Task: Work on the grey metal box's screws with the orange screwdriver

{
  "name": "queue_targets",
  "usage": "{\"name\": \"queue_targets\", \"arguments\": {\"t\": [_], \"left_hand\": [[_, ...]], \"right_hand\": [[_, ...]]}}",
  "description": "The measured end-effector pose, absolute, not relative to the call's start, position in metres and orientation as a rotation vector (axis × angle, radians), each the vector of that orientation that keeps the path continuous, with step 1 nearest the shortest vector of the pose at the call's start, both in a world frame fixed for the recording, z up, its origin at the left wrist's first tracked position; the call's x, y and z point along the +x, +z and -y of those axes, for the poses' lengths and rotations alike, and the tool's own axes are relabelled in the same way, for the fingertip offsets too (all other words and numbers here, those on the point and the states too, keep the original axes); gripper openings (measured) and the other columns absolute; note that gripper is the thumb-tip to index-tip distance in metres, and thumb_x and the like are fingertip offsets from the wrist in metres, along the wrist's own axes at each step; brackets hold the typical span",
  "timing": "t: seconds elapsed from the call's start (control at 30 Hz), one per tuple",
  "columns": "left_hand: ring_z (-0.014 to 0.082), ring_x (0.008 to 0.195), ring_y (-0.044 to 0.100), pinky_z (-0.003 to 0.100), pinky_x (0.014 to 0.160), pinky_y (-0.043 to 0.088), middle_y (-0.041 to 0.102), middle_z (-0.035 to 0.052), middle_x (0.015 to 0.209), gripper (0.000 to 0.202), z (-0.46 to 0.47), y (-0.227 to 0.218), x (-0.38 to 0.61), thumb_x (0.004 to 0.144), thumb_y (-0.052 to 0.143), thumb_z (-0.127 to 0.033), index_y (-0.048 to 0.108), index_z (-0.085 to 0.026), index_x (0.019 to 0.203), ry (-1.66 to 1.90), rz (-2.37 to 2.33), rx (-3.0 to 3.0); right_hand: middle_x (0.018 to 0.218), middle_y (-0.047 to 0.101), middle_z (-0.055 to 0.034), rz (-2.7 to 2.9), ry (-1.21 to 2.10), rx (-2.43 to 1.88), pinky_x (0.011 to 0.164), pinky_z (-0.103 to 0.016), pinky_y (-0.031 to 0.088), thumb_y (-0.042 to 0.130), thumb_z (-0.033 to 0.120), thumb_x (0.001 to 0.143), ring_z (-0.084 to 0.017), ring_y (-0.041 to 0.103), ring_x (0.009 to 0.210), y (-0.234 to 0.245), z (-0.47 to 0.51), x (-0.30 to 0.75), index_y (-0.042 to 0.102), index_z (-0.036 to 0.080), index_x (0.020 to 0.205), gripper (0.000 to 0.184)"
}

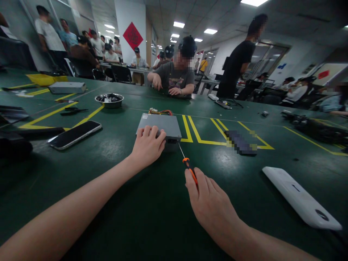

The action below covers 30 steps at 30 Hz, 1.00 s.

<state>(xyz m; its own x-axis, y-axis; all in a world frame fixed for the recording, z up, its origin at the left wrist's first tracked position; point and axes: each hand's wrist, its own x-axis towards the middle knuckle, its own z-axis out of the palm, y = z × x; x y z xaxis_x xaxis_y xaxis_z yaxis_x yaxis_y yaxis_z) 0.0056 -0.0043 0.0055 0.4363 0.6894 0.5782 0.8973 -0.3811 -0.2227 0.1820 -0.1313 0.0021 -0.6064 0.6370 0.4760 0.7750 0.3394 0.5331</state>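
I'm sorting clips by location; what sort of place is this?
Probably a shared workshop: a long green table marked with yellow lines, a screwdriver by a metal box, and people seated beyond.

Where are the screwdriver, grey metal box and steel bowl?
Screwdriver (187, 162): head view, front end of its handle.
Grey metal box (162, 120): head view, bare part of its top face.
Steel bowl (110, 105): head view, outer wall, below the rim.

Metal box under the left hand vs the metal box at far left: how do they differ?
Near box has the left hand on it; far box has no hand on it.
Near box shows coloured wires behind it; far box shows none.
Both are grey, on the green table.
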Motion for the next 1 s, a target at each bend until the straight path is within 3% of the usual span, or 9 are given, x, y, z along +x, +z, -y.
{"name": "queue_targets", "arguments": {"t": [0.1, 0.17, 0.33, 0.5, 0.67, 0.8, 1.0], "left_hand": [[0.0287, 0.097, 0.043, 0.042, 0.077, 0.034, 0.050, 0.0129, 0.106, 0.032, 0.004, 0.005, 0.005, 0.086, 0.034, -0.034, 0.050, -0.019, 0.109, -0.569, 1.337, -2.207], [0.0286, 0.097, 0.043, 0.042, 0.078, 0.033, 0.050, 0.0126, 0.106, 0.032, 0.004, 0.005, 0.005, 0.086, 0.034, -0.035, 0.050, -0.020, 0.110, -0.566, 1.344, -2.200], [0.0277, 0.095, 0.044, 0.041, 0.077, 0.034, 0.051, 0.0122, 0.106, 0.032, 0.003, 0.006, 0.005, 0.086, 0.033, -0.035, 0.050, -0.020, 0.110, -0.526, 1.328, -2.174], [0.0277, 0.094, 0.044, 0.041, 0.077, 0.034, 0.051, 0.0118, 0.106, 0.033, 0.004, 0.005, 0.005, 0.087, 0.033, -0.035, 0.050, -0.019, 0.110, -0.515, 1.324, -2.166], [0.0278, 0.094, 0.044, 0.041, 0.076, 0.034, 0.051, 0.0117, 0.105, 0.032, 0.004, 0.006, 0.005, 0.087, 0.033, -0.035, 0.050, -0.019, 0.109, -0.520, 1.323, -2.165], [0.0285, 0.095, 0.044, 0.041, 0.076, 0.034, 0.051, 0.0126, 0.106, 0.033, 0.003, 0.005, 0.005, 0.087, 0.033, -0.035, 0.050, -0.018, 0.110, -0.534, 1.322, -2.180], [0.0289, 0.096, 0.044, 0.043, 0.078, 0.033, 0.051, 0.0131, 0.106, 0.032, 0.002, 0.003, 0.005, 0.086, 0.035, -0.034, 0.051, -0.019, 0.109, -0.591, 1.317, -2.201]], "right_hand": [[0.083, 0.061, -0.0150, 2.441, -1.053, -1.340, 0.056, -0.030, 0.045, 0.044, 0.011, 0.081, -0.018, 0.056, 0.064, 0.003, 0.130, 0.183, 0.055, 0.005, 0.104, 0.026], [0.087, 0.060, -0.0156, 2.448, -1.012, -1.366, 0.058, -0.031, 0.045, 0.041, 0.015, 0.083, -0.018, 0.056, 0.066, 0.003, 0.130, 0.182, 0.055, 0.006, 0.103, 0.026], [0.099, 0.059, -0.0201, 2.424, -1.056, -1.236, 0.068, -0.032, 0.047, 0.035, 0.000, 0.076, -0.021, 0.059, 0.081, 0.002, 0.129, 0.180, 0.054, 0.005, 0.102, 0.033], [0.094, 0.062, -0.0189, 2.382, -1.115, -1.277, 0.060, -0.026, 0.047, 0.033, 0.000, 0.078, -0.017, 0.059, 0.072, 0.009, 0.129, 0.183, 0.055, 0.007, 0.102, 0.033], [0.088, 0.061, -0.0165, 2.403, -1.044, -1.354, 0.055, -0.028, 0.046, 0.040, 0.013, 0.083, -0.017, 0.057, 0.066, 0.007, 0.128, 0.184, 0.057, 0.007, 0.099, 0.024], [0.098, 0.058, -0.0214, 2.427, -1.067, -1.334, 0.064, -0.032, 0.047, 0.034, 0.000, 0.076, -0.022, 0.058, 0.079, 0.000, 0.128, 0.181, 0.053, 0.003, 0.102, 0.033], [0.089, 0.059, -0.0151, 2.441, -1.019, -1.351, 0.059, -0.027, 0.046, 0.032, 0.000, 0.078, -0.016, 0.056, 0.071, 0.005, 0.129, 0.182, 0.053, 0.006, 0.104, 0.034]]}}
